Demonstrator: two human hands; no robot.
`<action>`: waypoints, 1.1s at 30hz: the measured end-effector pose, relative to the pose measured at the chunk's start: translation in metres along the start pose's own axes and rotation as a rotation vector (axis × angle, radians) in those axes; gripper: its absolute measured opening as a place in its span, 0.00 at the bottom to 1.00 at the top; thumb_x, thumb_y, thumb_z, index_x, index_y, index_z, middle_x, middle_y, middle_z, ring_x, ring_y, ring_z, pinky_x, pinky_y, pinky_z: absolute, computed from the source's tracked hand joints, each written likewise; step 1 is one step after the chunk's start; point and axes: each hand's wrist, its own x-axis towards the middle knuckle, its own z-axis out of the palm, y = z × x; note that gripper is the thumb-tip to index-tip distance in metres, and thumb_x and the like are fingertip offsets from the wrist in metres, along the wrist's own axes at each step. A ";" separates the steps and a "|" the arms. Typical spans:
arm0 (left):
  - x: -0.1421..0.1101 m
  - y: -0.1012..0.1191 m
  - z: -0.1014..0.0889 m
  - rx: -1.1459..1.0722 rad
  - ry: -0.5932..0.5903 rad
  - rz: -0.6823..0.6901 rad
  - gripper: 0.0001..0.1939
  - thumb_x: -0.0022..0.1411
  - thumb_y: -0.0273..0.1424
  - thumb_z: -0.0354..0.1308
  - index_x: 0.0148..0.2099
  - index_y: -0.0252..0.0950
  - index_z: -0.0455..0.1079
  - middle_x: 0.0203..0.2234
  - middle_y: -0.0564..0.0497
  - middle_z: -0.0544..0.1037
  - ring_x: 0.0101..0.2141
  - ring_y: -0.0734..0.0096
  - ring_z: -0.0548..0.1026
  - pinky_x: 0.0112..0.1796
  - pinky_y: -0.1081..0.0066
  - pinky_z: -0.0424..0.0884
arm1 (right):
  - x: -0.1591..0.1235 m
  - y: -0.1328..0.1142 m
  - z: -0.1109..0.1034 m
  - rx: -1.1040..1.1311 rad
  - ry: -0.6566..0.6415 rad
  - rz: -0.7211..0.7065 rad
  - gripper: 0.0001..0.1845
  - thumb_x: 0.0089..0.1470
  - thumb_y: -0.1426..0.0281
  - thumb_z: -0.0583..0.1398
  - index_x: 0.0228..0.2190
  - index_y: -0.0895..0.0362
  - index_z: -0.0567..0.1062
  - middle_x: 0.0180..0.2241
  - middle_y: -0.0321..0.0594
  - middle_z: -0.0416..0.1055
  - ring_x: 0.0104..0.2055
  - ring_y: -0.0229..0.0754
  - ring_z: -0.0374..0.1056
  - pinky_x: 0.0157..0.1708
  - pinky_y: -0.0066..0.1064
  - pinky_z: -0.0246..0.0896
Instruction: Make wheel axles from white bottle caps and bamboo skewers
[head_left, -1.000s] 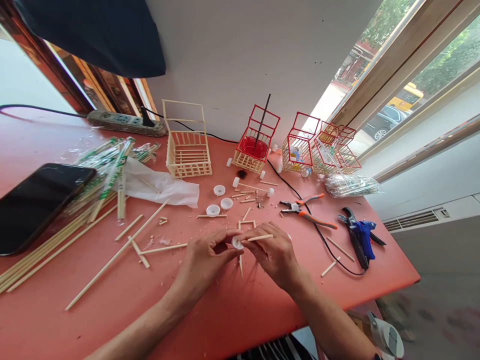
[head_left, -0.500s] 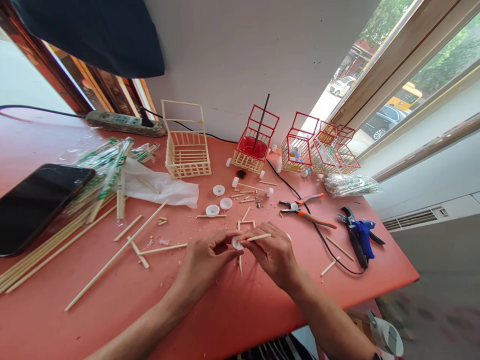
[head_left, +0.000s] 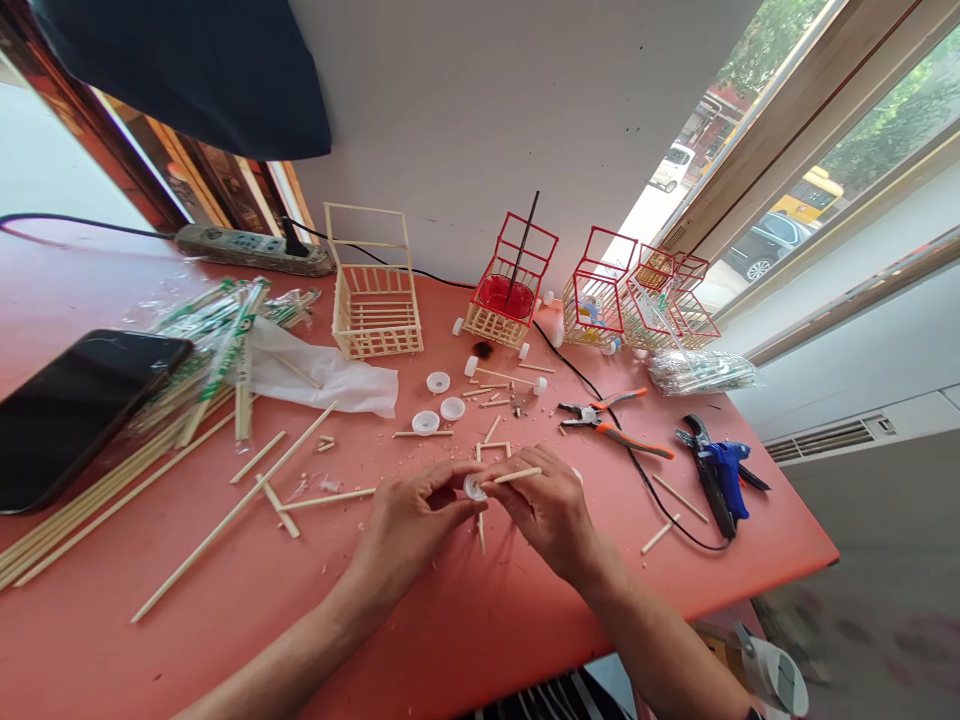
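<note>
My left hand (head_left: 416,505) pinches a white bottle cap (head_left: 473,487) by its rim, the hollow side facing me. Between the fingers of my right hand (head_left: 551,505) is a short wooden stick (head_left: 519,475), its hidden end up against the cap. Whether the stick sits inside the cap I cannot tell. Under my hands lies a small frame of sticks (head_left: 493,447), partly covered by my fingers. Beyond it rest several loose white caps (head_left: 426,423) and a stick axle with a cap on each end (head_left: 506,375).
At the back stand a plain stick basket (head_left: 377,310), a cart holding a red bowl (head_left: 504,293) and further red-rimmed carts (head_left: 594,300). Right are pliers (head_left: 611,418) and a blue glue gun (head_left: 726,480) with its cord. Left lie a phone (head_left: 82,410), long sticks (head_left: 232,515) and wrapped chopsticks (head_left: 240,350).
</note>
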 end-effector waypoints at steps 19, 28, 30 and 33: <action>0.001 -0.006 0.000 0.003 0.002 -0.005 0.16 0.54 0.34 0.66 0.46 0.41 0.80 0.37 0.54 0.85 0.37 0.62 0.79 0.39 0.69 0.71 | 0.002 -0.001 0.000 0.021 0.019 -0.017 0.07 0.67 0.71 0.58 0.36 0.53 0.75 0.34 0.37 0.81 0.35 0.40 0.74 0.38 0.32 0.64; 0.001 -0.009 0.000 0.013 0.010 0.014 0.16 0.54 0.33 0.66 0.46 0.41 0.80 0.38 0.54 0.85 0.36 0.63 0.79 0.39 0.69 0.71 | 0.003 -0.001 -0.001 0.023 0.019 -0.029 0.07 0.67 0.71 0.57 0.35 0.54 0.75 0.34 0.38 0.81 0.35 0.40 0.74 0.38 0.32 0.64; 0.001 -0.009 0.000 0.016 0.013 0.018 0.15 0.54 0.33 0.66 0.46 0.41 0.80 0.39 0.54 0.85 0.37 0.63 0.79 0.39 0.69 0.71 | 0.003 -0.002 -0.001 0.022 0.017 -0.030 0.07 0.67 0.71 0.57 0.35 0.54 0.75 0.34 0.37 0.81 0.35 0.40 0.74 0.38 0.32 0.64; 0.001 -0.007 0.000 0.013 0.007 0.024 0.14 0.55 0.33 0.66 0.46 0.40 0.80 0.39 0.53 0.85 0.36 0.63 0.79 0.40 0.68 0.71 | 0.003 -0.002 -0.001 0.012 0.018 -0.031 0.08 0.67 0.70 0.57 0.35 0.54 0.75 0.34 0.37 0.81 0.35 0.40 0.73 0.37 0.32 0.63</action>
